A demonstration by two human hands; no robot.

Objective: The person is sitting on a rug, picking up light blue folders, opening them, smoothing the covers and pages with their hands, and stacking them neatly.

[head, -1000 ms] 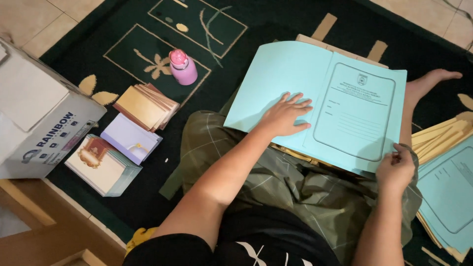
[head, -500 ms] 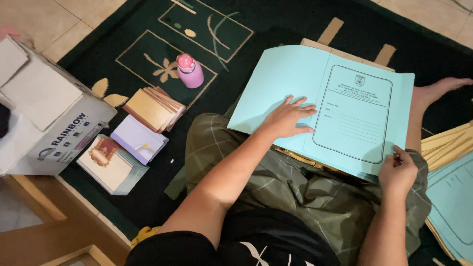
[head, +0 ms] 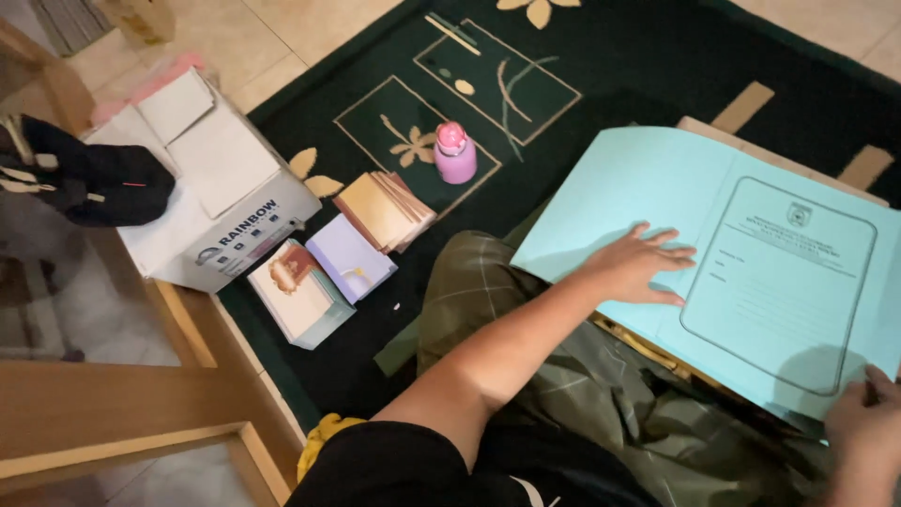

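A light blue paper folder (head: 751,253) lies across my lap with a printed frame on its front. My left hand (head: 638,265) rests flat on its left half, fingers spread. My right hand (head: 868,427) sits at the folder's lower right corner and pinches its edge; whether something small is also held there is not clear. Brown wooden pieces (head: 648,347) show beneath the folder's near edge.
On the dark green carpet (head: 310,357) to my left lie a tan stack of cards (head: 383,208), a lilac pad (head: 349,256), a white booklet stack (head: 298,291) and a pink bottle (head: 454,152). A white cardboard box (head: 202,188) stands beside wooden furniture (head: 103,413).
The view has swung left and down, so the folder and hands sit further right in frame. Both hands keep their places on the folder.
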